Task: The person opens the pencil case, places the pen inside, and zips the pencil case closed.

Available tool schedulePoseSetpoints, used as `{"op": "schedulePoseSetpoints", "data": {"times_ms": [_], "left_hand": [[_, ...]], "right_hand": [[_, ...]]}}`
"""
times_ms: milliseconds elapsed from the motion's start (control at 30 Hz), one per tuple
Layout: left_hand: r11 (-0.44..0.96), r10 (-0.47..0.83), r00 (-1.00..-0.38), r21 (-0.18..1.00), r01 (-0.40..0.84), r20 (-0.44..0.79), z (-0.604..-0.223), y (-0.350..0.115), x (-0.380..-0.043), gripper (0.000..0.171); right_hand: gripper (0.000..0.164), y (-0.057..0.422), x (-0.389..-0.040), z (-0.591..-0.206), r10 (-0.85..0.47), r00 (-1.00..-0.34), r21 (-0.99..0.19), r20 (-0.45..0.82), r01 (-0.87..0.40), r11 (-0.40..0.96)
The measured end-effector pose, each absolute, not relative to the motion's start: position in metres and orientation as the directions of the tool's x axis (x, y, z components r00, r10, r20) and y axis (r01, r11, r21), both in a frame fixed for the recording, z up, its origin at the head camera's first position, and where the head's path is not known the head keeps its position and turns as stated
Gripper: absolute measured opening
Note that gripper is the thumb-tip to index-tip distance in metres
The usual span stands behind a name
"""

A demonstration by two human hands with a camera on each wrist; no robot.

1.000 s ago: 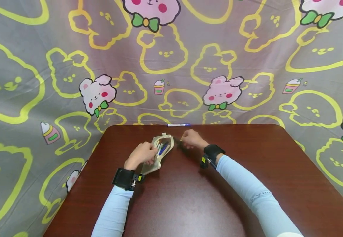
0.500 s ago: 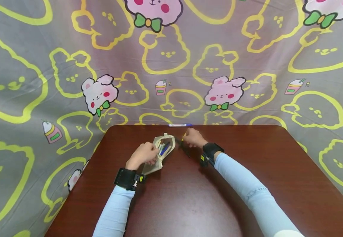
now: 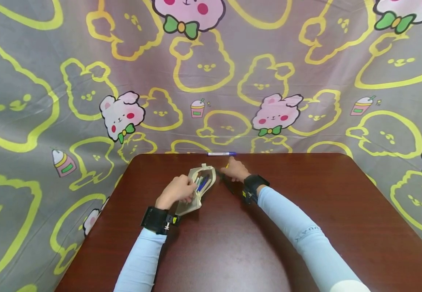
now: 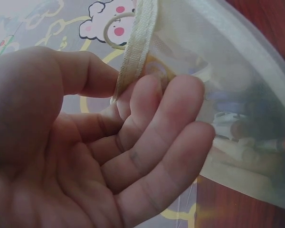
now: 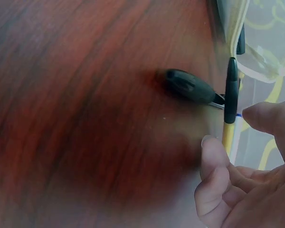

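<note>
Fingers of your left hand [image 3: 176, 190] pinch a translucent pouch [image 3: 187, 207] toward the far left corner of the worktop [image 3: 305, 211]; those of your right hand [image 3: 235, 169] clamp a yellow-and-black pen [image 5: 232, 92] beside it. A marker [image 3: 219, 154] lies along the far edge.

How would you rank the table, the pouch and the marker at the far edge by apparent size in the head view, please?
1. Table
2. Pouch, partly hidden by the left hand
3. Marker
</note>
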State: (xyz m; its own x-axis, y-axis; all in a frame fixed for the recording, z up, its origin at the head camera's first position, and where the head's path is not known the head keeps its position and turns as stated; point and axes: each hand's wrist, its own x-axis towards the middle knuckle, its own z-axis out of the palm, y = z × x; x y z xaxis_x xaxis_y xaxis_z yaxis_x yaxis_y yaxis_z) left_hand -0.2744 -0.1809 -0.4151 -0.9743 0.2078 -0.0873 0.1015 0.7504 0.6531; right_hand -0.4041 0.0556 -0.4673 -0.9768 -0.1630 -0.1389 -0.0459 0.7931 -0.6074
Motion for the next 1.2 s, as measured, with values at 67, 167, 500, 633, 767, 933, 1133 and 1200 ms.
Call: {"op": "schedulePoseSetpoints", "data": {"times_ms": [67, 167, 500, 633, 767, 933, 1133, 1200], "left_hand": [[0.752, 0.207, -0.975, 0.65, 0.106, -0.081, -0.416, -0.18, -0.275, 0.03], [0.752, 0.203, -0.976, 0.651, 0.103, -0.08, -0.418, -0.18, -0.276, 0.028], [0.752, 0.208, -0.975, 0.65, 0.106, -0.082, -0.418, -0.182, -0.276, 0.029], [0.754, 0.206, -0.975, 0.648, 0.105, -0.081, -0.419, -0.183, -0.276, 0.028], [0.752, 0.208, -0.975, 0.651, 0.106, -0.08, -0.42, -0.184, -0.276, 0.028], [0.749, 0.208, -0.975, 0.654, 0.108, -0.077, -0.42, -0.184, -0.276, 0.028], [0.749, 0.204, -0.976, 0.655, 0.101, -0.082, -0.418, -0.184, -0.274, 0.028], [0.747, 0.202, -0.976, 0.658, 0.098, -0.084, -0.418, -0.184, -0.274, 0.029]], "right_hand": [[0.048, 0.055, -0.405, -0.469, -0.146, -0.979, -0.605, -0.14, -0.032, 0.795], [0.048, 0.054, -0.408, -0.473, -0.131, -0.982, -0.598, -0.138, -0.022, 0.801], [0.046, 0.048, -0.415, -0.478, -0.132, -0.98, -0.622, -0.147, -0.012, 0.783], [0.032, 0.046, -0.414, -0.477, -0.141, -0.98, -0.641, -0.143, -0.016, 0.767], [0.022, 0.045, -0.413, -0.475, -0.145, -0.981, -0.653, -0.13, -0.025, 0.757], [0.019, 0.044, -0.413, -0.476, -0.147, -0.982, -0.665, -0.117, -0.033, 0.746], [0.019, 0.047, -0.411, -0.478, -0.155, -0.983, -0.682, -0.099, -0.047, 0.73], [0.019, 0.049, -0.411, -0.478, -0.152, -0.984, -0.684, -0.094, -0.047, 0.728]]}}
